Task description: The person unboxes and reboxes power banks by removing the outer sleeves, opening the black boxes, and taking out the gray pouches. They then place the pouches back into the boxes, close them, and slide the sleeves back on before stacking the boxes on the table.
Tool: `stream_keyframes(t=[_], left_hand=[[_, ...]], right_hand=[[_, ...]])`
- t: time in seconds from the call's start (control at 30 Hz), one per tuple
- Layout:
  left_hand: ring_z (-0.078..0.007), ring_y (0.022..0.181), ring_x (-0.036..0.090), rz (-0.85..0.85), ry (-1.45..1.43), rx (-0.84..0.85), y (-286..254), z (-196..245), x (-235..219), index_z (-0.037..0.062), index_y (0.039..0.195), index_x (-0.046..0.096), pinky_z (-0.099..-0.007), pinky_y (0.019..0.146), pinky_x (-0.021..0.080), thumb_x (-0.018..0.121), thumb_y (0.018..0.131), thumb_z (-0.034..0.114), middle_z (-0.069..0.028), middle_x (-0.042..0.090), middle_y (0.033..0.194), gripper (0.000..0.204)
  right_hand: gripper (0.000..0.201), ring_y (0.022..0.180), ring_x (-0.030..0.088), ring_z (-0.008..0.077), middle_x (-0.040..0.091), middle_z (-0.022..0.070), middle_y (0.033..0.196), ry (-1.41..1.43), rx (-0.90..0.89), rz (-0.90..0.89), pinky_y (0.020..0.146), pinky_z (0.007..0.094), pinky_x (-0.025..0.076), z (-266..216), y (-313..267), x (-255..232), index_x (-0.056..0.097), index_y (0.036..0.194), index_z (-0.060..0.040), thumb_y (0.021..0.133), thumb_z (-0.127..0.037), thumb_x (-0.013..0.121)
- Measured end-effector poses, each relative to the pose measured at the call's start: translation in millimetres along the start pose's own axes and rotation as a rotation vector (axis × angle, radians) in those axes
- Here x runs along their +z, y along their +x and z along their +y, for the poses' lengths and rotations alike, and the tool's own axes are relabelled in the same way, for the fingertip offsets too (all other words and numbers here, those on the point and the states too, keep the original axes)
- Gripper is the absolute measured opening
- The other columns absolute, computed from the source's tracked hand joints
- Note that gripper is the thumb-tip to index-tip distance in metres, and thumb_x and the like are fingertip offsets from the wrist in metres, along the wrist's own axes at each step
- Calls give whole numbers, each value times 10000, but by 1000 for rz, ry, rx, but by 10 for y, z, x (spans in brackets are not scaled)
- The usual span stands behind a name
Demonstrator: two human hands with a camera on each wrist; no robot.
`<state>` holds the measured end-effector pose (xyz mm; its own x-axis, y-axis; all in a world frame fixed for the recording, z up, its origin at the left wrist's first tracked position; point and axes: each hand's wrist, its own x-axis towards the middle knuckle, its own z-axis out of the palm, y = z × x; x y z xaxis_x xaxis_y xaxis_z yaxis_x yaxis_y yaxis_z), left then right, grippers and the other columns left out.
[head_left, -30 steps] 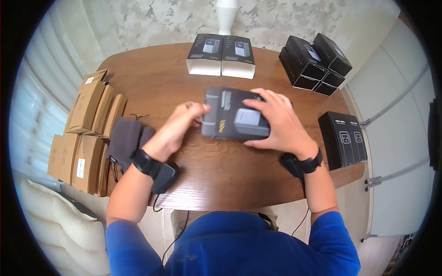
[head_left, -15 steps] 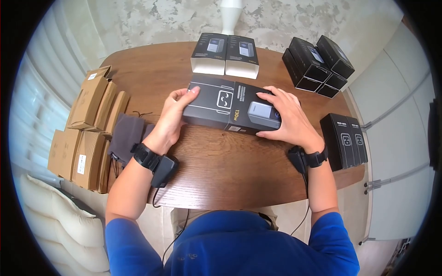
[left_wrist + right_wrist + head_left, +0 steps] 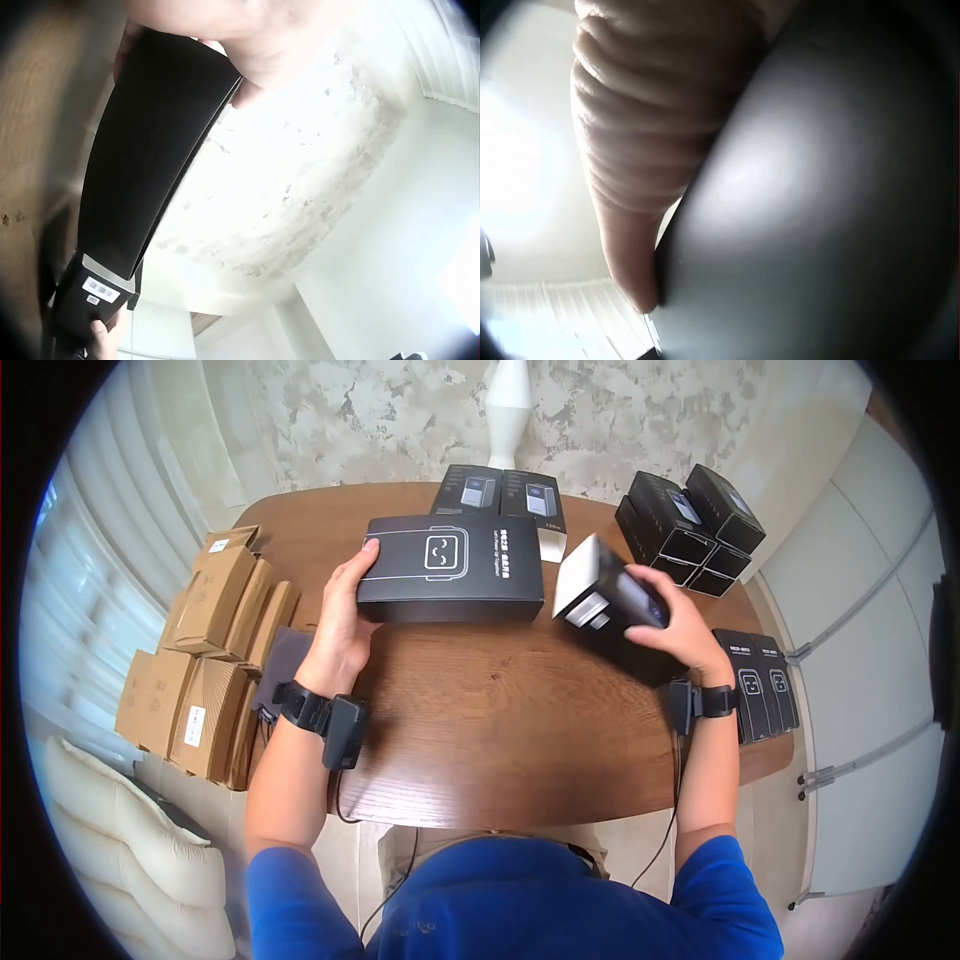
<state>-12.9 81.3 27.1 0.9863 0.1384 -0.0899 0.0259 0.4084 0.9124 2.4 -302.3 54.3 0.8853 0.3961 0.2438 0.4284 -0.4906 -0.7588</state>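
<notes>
In the head view my left hand (image 3: 345,605) grips the near-left end of a black box (image 3: 408,578) with a smiling-face outline and white lettering, its thumb on top. To the right, my right hand (image 3: 685,625) holds a black printed box sleeve (image 3: 618,585), tilted, its white-lined end facing the box. A gap separates the two. The left wrist view shows the box's plain black side (image 3: 150,150) under my left hand (image 3: 247,34), with the labelled sleeve (image 3: 75,304) beyond. A blurred black surface (image 3: 802,195) fills much of the right wrist view beside my right hand (image 3: 641,142).
Two printed sleeves (image 3: 538,505) stand at the back, partly behind the held box. Several black boxes (image 3: 665,510) are stacked back right; two smiling-face boxes (image 3: 752,685) stand at the right edge. Brown cardboard boxes (image 3: 215,615) and a grey pouch (image 3: 285,665) lie left. A white vase (image 3: 509,410) stands behind.
The smiling-face box has come out of the sleeve. My left hand has moved left with the box; my right hand has moved right with the sleeve and tilted it.
</notes>
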Motion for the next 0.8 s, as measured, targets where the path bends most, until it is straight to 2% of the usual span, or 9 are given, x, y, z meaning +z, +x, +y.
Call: stream_keyframes(t=[0.17, 0.33, 0.43, 0.57, 0.6, 0.63, 0.7, 0.73, 0.8], left_hand=[[-138, 979, 600, -136, -2, -149, -131, -15, 160, 76, 1151, 595, -311, 816, 488, 598, 880, 455, -54, 646, 1066, 466], [-103, 871, 579, -273, 330, -199, -195, -189, 238, -4, 1275, 428, -225, 674, 471, 634, 843, 508, -90, 580, 1044, 702], [-81, 882, 564, -407, 475, -291, -258, -168, 270, -22, 1299, 416, -181, 621, 434, 627, 849, 509, -93, 581, 1043, 728], [-122, 624, 624, -543, 680, -304, -335, -140, 290, -70, 1356, 341, -226, 449, 506, 580, 856, 579, -184, 582, 1063, 854], [-175, 462, 606, -585, 709, -285, -338, -183, 285, -90, 1327, 370, -264, 388, 522, 521, 889, 587, -207, 625, 879, 821], [-175, 462, 606, -584, 709, -285, -339, -157, 290, -90, 1327, 370, -264, 388, 522, 521, 889, 587, -207, 625, 879, 821], [-196, 411, 591, -688, 832, -406, -340, -69, 310, -120, 1271, 430, -266, 383, 505, 465, 931, 558, -153, 609, 630, 759], [-188, 367, 558, -653, 875, -320, -355, -81, 310, -119, 1121, 562, -269, 361, 475, 427, 952, 549, -121, 556, 490, 702], [-166, 370, 558, -629, 950, -331, -292, -105, 268, -99, 1054, 587, -248, 355, 451, 418, 963, 532, -112, 566, 494, 660]], right_hand=[[788, 1308, 398, 225, 430, 129, 1405, 638, 34, 215, 1101, 336, 269, 225, -54, -159, 373, 1401, -25, 766, -331, 723], [775, 1330, 374, 234, 420, 138, 1415, 542, -28, 184, 1107, 340, 260, 121, 11, -29, 366, 1403, -23, 784, -338, 711], [761, 1354, 350, 241, 404, 143, 1431, 498, -40, 140, 1116, 345, 248, 102, 38, 49, 361, 1406, -26, 795, -316, 710], [748, 1371, 327, 247, 383, 149, 1445, 452, -9, 109, 1125, 347, 233, 113, 55, 109, 361, 1403, -28, 797, -280, 720], [746, 1372, 324, 248, 377, 151, 1448, 452, -25, 90, 1126, 347, 232, 117, 62, 117, 362, 1403, -30, 795, -268, 724], [745, 1373, 321, 248, 371, 153, 1451, 452, -42, 72, 1127, 347, 230, 116, 69, 126, 362, 1402, -33, 793, -257, 729], [747, 1366, 329, 240, 384, 147, 1439, 471, -47, 61, 1122, 344, 238, 47, 65, 175, 365, 1400, -34, 788, -250, 734], [749, 1358, 337, 233, 397, 140, 1428, 491, -51, 51, 1117, 340, 245, 14, 62, 204, 368, 1399, -35, 782, -243, 739], [749, 1345, 351, 226, 410, 133, 1414, 439, -55, 43, 1109, 336, 256, -18, 60, 253, 375, 1396, -39, 775, -238, 744]])
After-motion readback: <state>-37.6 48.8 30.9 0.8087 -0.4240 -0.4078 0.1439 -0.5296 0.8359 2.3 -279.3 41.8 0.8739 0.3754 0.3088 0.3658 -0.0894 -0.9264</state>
